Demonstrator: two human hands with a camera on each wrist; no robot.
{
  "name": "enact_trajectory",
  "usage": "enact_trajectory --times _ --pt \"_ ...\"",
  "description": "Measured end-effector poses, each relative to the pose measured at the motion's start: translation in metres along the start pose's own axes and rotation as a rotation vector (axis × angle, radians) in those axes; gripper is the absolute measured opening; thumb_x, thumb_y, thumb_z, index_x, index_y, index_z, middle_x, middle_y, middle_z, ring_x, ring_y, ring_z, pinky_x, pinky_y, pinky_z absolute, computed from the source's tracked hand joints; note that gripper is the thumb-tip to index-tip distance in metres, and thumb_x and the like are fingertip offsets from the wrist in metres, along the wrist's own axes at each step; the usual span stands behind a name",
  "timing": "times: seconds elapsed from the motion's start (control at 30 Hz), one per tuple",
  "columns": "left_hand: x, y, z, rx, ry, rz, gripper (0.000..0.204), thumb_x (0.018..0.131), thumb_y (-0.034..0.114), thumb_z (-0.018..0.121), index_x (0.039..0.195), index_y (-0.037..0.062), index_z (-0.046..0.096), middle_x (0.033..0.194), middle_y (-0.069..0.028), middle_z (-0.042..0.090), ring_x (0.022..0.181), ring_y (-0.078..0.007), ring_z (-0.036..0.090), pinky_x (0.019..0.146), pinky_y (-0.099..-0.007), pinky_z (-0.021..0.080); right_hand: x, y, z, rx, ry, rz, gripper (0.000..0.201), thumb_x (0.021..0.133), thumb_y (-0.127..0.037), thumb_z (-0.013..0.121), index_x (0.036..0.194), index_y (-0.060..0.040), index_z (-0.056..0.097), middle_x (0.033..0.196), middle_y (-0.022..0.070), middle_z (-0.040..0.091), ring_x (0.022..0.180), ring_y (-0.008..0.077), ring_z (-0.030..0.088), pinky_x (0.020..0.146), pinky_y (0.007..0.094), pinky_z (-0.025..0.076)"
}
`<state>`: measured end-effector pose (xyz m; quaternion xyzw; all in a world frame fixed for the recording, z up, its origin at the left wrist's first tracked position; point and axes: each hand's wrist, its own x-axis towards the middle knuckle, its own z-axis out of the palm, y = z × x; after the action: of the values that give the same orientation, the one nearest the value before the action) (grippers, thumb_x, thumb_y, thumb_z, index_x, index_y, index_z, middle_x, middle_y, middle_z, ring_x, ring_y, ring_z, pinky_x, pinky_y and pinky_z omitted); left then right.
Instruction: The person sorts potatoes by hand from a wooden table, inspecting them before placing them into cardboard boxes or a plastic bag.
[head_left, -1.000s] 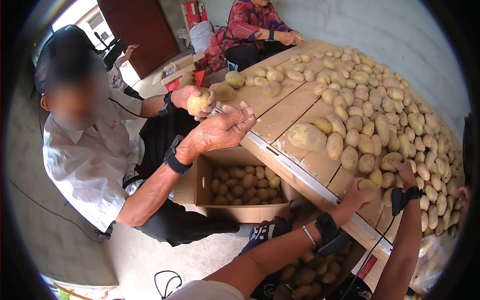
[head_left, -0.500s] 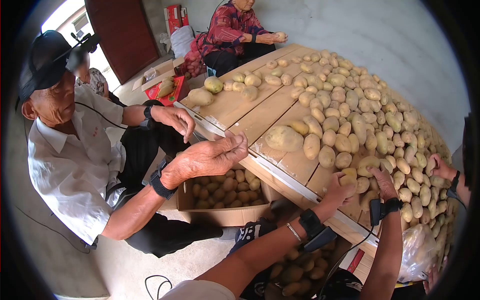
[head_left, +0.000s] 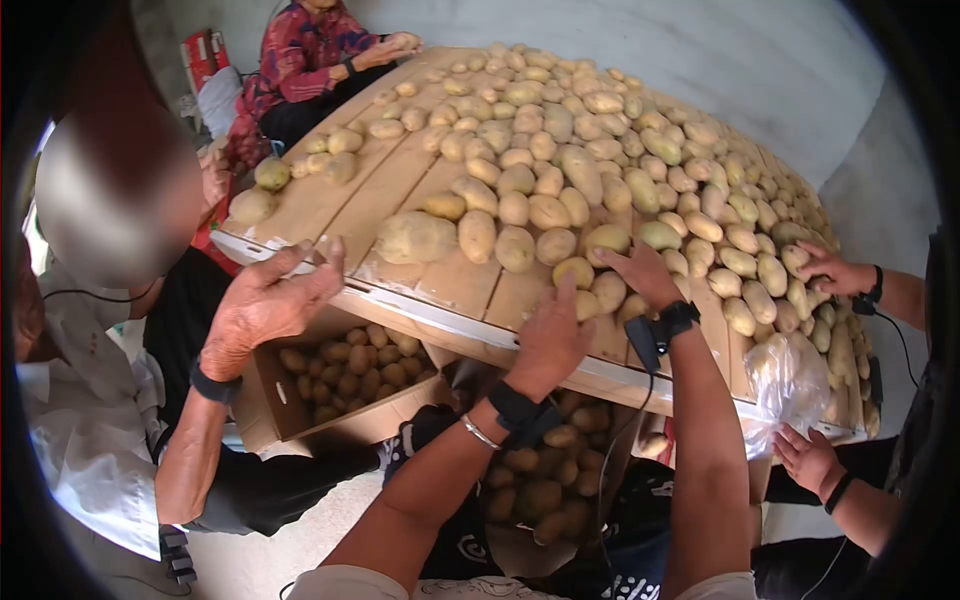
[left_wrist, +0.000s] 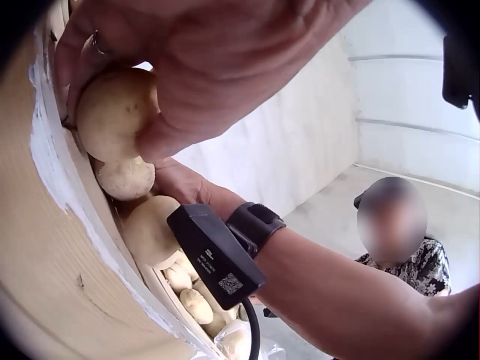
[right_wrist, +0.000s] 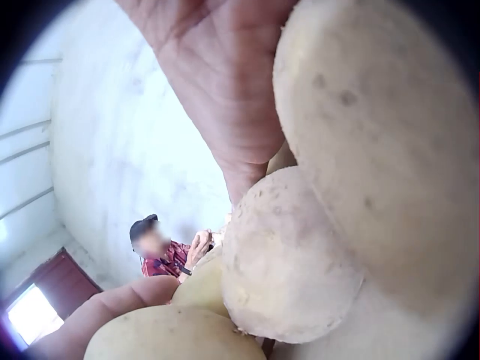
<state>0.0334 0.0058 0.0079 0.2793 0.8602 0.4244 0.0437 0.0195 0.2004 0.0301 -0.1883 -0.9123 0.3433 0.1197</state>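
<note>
My left hand (head_left: 550, 345) is at the table's near edge, thumb and fingers around a yellowish potato (head_left: 572, 272). Up close in the left wrist view, this potato (left_wrist: 112, 112) sits between thumb and fingers, and a ring shows on one finger. Beside it my right hand (head_left: 645, 275) reaches over the pile with outstretched fingers at a potato (head_left: 608, 238). In the right wrist view, a rounded potato (right_wrist: 292, 255) and a larger one (right_wrist: 382, 142) lie close below the right palm (right_wrist: 225, 75). The right fingertips are mostly hidden behind potatoes.
Many potatoes spread over the plank table (head_left: 370, 215), with a very large one (head_left: 415, 238) at left. Cardboard boxes of potatoes (head_left: 262, 400) stand below its edge. A clear plastic bag (head_left: 788, 385) lies at right. Another person's hand (head_left: 285, 295) is left; others work around the table.
The head view has swung right, shifting the table leftward. My hands have stayed close together at the near potatoes. The neighbour on the left no longer has the potato seen earlier in hand.
</note>
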Motion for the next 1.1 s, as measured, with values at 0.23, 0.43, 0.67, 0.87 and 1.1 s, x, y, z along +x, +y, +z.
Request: enact_trajectory --times 0.23,0.43,0.67,0.87,1.1 --pt "-0.007 0.008 0.0 0.15 -0.059 0.065 0.069 0.08 0.023 0.062 0.137 0.0074 0.026 0.114 -0.0236 0.046 0.101 -0.0447 0.049 0.085 -0.049 0.04 -0.022 -0.004 -0.011 -0.172 -0.113 0.151 0.068 0.071 -0.055 0.064 0.092 0.01 0.061 0.09 0.0284 0.061 0.092 0.0358 0.059 0.079 0.0419 0.046" --pt "0.004 -0.011 0.004 0.366 0.091 0.197 0.063 0.08 0.034 0.062 0.134 0.0127 0.036 0.127 -0.0235 0.04 0.108 -0.0452 0.045 0.091 -0.0497 0.037 -0.06 -0.007 -0.001 -0.286 0.131 0.108 0.057 0.078 -0.047 0.058 0.104 0.0038 0.058 0.105 0.0263 0.057 0.105 0.0368 0.051 0.09 0.0429 0.041" --pt "0.013 -0.022 0.001 0.23 -0.025 0.337 0.059 0.087 0.028 0.054 0.135 0.0024 0.031 0.138 -0.0262 0.03 0.124 -0.0409 0.034 0.102 -0.0437 0.029 -0.134 -0.004 0.004 -0.179 0.465 -0.019 0.061 0.069 -0.017 0.071 0.121 -0.0046 0.041 0.112 0.0233 0.043 0.096 0.0415 0.052 0.08 0.0452 0.047" --pt "0.007 -0.021 0.001 0.091 -0.093 0.351 0.056 0.09 0.028 0.051 0.135 0.0017 0.032 0.136 -0.025 0.032 0.125 -0.0384 0.033 0.104 -0.0405 0.026 -0.15 -0.01 0.013 -0.157 0.438 -0.03 0.075 0.061 -0.011 0.074 0.127 -0.0117 0.038 0.125 0.0236 0.035 0.098 0.0405 0.051 0.077 0.0435 0.049" --pt "0.006 0.016 0.016 0.177 0.167 0.499 0.05 0.091 0.029 0.05 0.132 0.0023 0.038 0.138 -0.0247 0.031 0.127 -0.0386 0.031 0.103 -0.0426 0.026 -0.128 0.002 0.022 0.055 0.411 -0.108 0.065 0.06 -0.011 0.074 0.118 -0.0126 0.044 0.112 0.0208 0.039 0.093 0.0411 0.052 0.072 0.0459 0.049"
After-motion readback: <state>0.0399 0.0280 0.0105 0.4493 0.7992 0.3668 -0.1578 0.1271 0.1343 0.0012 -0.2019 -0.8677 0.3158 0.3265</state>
